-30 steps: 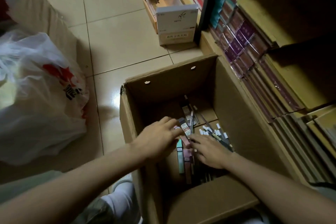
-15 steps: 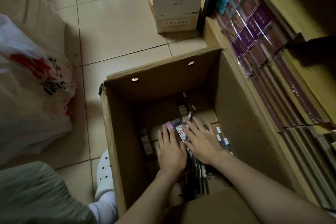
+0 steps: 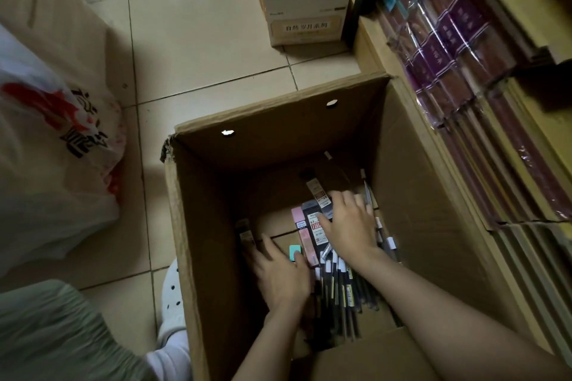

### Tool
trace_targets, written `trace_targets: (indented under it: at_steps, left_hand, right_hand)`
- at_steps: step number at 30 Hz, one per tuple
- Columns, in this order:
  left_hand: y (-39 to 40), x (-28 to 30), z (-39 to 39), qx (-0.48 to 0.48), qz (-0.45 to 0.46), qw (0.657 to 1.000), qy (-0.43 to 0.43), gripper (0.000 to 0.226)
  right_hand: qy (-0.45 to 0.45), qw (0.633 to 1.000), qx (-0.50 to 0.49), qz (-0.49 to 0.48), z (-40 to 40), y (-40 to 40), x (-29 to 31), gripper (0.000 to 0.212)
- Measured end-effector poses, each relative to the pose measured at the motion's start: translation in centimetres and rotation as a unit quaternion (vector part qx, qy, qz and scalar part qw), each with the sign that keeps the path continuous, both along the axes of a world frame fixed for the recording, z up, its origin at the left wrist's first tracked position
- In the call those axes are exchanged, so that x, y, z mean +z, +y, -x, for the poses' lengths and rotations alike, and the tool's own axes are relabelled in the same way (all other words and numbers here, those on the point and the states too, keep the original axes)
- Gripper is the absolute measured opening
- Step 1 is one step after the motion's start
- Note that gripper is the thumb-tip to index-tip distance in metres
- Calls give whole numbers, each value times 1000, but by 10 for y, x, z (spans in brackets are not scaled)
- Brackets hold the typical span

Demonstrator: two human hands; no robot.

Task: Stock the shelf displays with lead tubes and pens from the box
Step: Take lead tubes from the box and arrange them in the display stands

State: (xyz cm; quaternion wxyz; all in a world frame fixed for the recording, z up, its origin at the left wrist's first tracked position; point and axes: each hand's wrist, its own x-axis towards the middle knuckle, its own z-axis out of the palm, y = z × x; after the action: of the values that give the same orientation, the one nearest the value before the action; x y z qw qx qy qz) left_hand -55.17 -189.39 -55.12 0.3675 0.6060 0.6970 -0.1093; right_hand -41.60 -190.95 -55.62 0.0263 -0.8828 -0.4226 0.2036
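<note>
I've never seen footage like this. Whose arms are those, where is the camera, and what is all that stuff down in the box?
There is no machine here: a person wears a wide-angle camera on the head, so you look down along their own bare arms. Both reach into an open cardboard box on a tiled floor. At its bottom lie a row of dark pens and flat lead tube packs, among them a pink pack and a black one. The left hand rests by a small teal pack; the right hand lies spread over the packs. Neither clearly grips anything. A white plastic bag sits left, and shelves of wrapped goods stand right.
</note>
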Motion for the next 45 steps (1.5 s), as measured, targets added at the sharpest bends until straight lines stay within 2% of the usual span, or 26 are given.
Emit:
trace_targets:
  at_steps: [3,6,11,13,16,19,22,24,26,29,33,36,39,42,45]
  left_hand:
    - [0,0,0,0,-28,999,-19,76]
    - [-3,3,-3,-61,-64,993,-81,71]
    - [0,6,-6,-98,-68,979,-166,61]
    - [2,9,-4,-79,-57,975,-202,61]
    - [5,19,-4,32,-62,968,-243,56]
    - [11,30,-6,94,-93,955,-267,52]
    - [14,38,-8,34,-118,944,-306,56]
    - [13,43,-11,-22,-110,942,-315,58]
    - [11,47,-14,-52,-66,937,-339,51]
    - [8,51,-14,-61,-18,920,-386,30]
    - [7,44,-5,27,10,920,-391,19]
    - [10,34,3,122,-5,932,-341,14]
    - [15,29,8,221,18,910,-351,12]
    - [22,28,10,230,11,907,-353,13]
    - [27,28,9,221,14,910,-349,12]
  right_hand:
    - [13,999,-44,14,8,9,-6,65]
    - [56,992,-112,11,10,17,-8,68]
    - [110,979,-169,-17,7,23,-4,45]
    - [136,972,-186,-35,3,21,-2,32]
    - [204,938,-250,-128,-9,14,8,23]
    - [184,943,-194,-200,-25,3,32,24]
    - [214,958,-86,-169,-38,-4,62,29]
    - [248,956,-51,-146,-41,-3,78,29]
    - [271,949,-35,-155,-39,0,89,24]
    - [305,942,-3,-139,-31,5,95,24]
    - [368,919,-35,-134,-25,7,81,23]
    - [262,958,-61,-99,-26,8,60,41]
    - [157,987,25,26,-14,11,35,72]
    - [102,985,88,106,-1,17,14,90]
    - [68,985,113,115,0,22,5,90]
